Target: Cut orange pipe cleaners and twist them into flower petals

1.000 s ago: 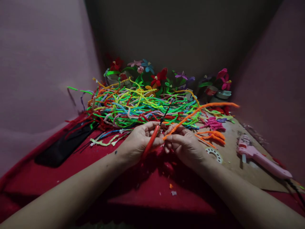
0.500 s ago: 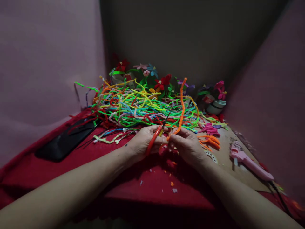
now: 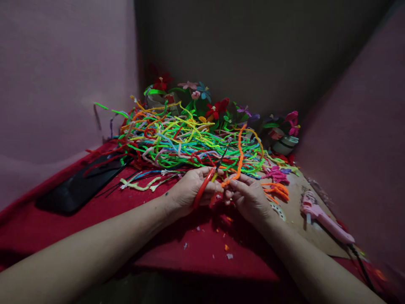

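My left hand (image 3: 186, 190) is closed around a pair of scissors (image 3: 203, 188) with red handles, the dark blades pointing up and away. Its fingertips also meet the lower end of an orange pipe cleaner (image 3: 241, 153). Right beside it, my right hand (image 3: 251, 197) pinches the same pipe cleaner between thumb and fingers. The fuzzy stem rises from the fingers in a curve, its tip leaning right. The exact grip at the lower end is partly hidden by the fingers.
Behind the hands lies a big heap of coloured pipe cleaners (image 3: 180, 143), with fuzzy flowers (image 3: 215, 109) at the back. A black phone-like slab (image 3: 68, 196) rests left. On the right are orange looped pieces (image 3: 278, 191) and a pink glue gun (image 3: 325, 217) on a board (image 3: 319, 236). Scraps dot the red cloth (image 3: 202, 257).
The orange pipe cleaner's free tip has come down and now bends over more. Both hands keep nearly the same place, and the view has shifted slightly.
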The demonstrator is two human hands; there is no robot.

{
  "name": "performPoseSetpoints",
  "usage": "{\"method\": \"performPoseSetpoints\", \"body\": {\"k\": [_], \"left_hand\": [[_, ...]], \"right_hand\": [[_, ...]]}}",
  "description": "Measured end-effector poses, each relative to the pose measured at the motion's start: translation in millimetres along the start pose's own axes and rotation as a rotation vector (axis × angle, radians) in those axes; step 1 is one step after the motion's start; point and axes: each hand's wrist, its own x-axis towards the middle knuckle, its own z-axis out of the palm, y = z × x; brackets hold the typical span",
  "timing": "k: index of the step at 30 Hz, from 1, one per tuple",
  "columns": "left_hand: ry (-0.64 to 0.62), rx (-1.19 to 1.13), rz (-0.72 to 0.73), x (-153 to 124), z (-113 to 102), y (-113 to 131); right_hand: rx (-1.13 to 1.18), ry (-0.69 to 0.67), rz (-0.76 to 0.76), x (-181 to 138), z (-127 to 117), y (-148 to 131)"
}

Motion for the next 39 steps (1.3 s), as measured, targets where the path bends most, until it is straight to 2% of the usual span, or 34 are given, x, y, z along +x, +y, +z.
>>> {"method": "performPoseSetpoints", "body": {"k": [4,8,12,15,18,20,26,33,39], "left_hand": [[0.027,0.027,0.026,1,0,2],[0.178,0.243,0.149,-1,-2,6],[0.239,0.746,0.29,-8,-9,13],[0.18,1.182,0.383,-14,-12,11],[0.124,1.5,0.408,-16,-11,3],[0.14,1.641,0.403,-15,-10,-3],[0.216,1.703,0.427,-11,-13,-12],[0.189,1.729,0.387,-12,-13,-10],[0.22,1.782,0.363,-13,-13,-11]], "right_hand": [[0.034,0.008,0.035,0,0,1],[0.014,0.039,0.021,0,3,-5],[-0.098,0.132,-0.095,-4,6,-21],[-0.169,0.193,-0.141,-6,3,-30],[-0.199,0.215,-0.14,-7,-2,-31],[-0.196,0.226,-0.146,-8,-5,-30],[-0.143,0.204,-0.135,-10,-7,-29],[-0.102,0.189,-0.113,-11,-8,-26],[-0.101,0.196,-0.107,-10,-8,-27]]}}
